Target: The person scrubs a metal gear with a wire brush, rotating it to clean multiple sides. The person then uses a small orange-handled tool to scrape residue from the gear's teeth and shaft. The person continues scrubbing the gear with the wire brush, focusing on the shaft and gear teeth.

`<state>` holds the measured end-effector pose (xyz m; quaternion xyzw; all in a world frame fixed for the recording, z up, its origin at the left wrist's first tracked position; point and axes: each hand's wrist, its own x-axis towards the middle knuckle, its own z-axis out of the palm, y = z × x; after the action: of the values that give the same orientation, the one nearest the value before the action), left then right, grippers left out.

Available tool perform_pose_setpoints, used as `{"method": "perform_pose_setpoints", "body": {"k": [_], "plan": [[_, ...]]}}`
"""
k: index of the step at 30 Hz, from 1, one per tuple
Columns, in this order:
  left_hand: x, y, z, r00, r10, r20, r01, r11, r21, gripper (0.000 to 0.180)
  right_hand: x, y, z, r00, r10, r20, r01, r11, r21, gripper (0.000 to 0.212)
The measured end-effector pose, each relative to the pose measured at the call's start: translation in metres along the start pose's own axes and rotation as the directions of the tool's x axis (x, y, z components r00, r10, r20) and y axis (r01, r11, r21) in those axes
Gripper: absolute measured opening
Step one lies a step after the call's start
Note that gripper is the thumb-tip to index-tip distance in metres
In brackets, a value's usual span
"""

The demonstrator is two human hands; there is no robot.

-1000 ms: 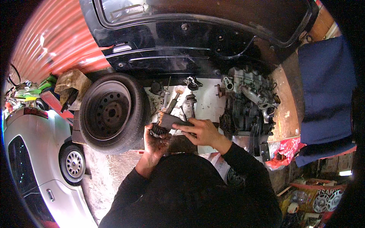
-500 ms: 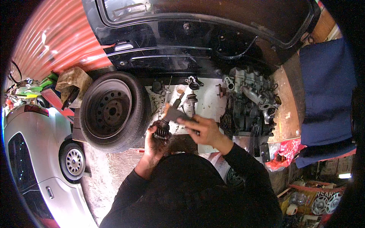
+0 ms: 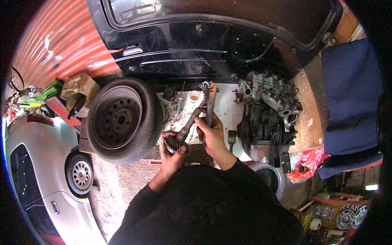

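My left hand [image 3: 167, 163] is closed around the toothed end of a dark gear shaft [image 3: 189, 125]. Its splined end points up and to the right. My right hand [image 3: 216, 141] grips a long brownish object [image 3: 211, 102] with a tan-orange tip, held nearly upright. Its lower end is hidden in the palm, so its kind is unclear. The right thumb rests at the shaft's upper part. Beside the right wrist, a small brush-like tool [image 3: 232, 138] lies on the white work surface [image 3: 226, 110].
A tyre on a steel rim [image 3: 122, 118] sits to the left, an engine block [image 3: 267, 108] to the right. A black car panel [image 3: 183, 45] stands behind. A small round cup [image 3: 194, 96] and metal parts lie between. A silver car [image 3: 45, 175] is at far left.
My right hand has turned the brownish object from lying across the shaft to upright beside it. The gear shaft has shifted slightly, its splined end still pointing up and right.
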<state>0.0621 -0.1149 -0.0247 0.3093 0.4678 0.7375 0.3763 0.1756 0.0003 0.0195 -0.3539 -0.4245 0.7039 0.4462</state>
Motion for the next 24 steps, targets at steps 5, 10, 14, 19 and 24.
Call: {"method": "perform_pose_setpoints", "body": {"k": [5, 10, 14, 19, 24], "plan": [[0.005, 0.021, 0.011, 0.996, 0.085, 0.001, -0.085, 0.996, 0.033, 0.051, 0.002, -0.022, 0.006, 0.990, -0.106, 0.091, 0.098, 0.991, 0.090, 0.038], [0.006, 0.046, 0.027, 0.997, -0.076, 0.014, 0.077, 0.960, -0.270, 0.066, -0.003, -0.047, 0.012, 0.990, -0.079, 0.118, 0.087, 0.994, -0.064, 0.040], [0.008, 0.046, 0.031, 0.847, -0.494, 0.197, 0.501, 0.618, -0.606, 0.075, -0.011, -0.068, 0.026, 0.949, -0.201, 0.243, 0.233, 0.966, -0.113, 0.041], [0.007, 0.041, 0.019, 0.747, -0.360, 0.559, 0.662, 0.481, -0.575, 0.068, -0.003, -0.072, 0.022, 0.933, -0.217, 0.287, 0.267, 0.953, -0.146, 0.047], [0.001, 0.046, 0.018, 0.815, -0.492, 0.305, 0.564, 0.555, -0.611, 0.062, 0.003, -0.073, -0.016, 0.865, -0.426, 0.266, 0.491, 0.827, -0.272, 0.052]]}}
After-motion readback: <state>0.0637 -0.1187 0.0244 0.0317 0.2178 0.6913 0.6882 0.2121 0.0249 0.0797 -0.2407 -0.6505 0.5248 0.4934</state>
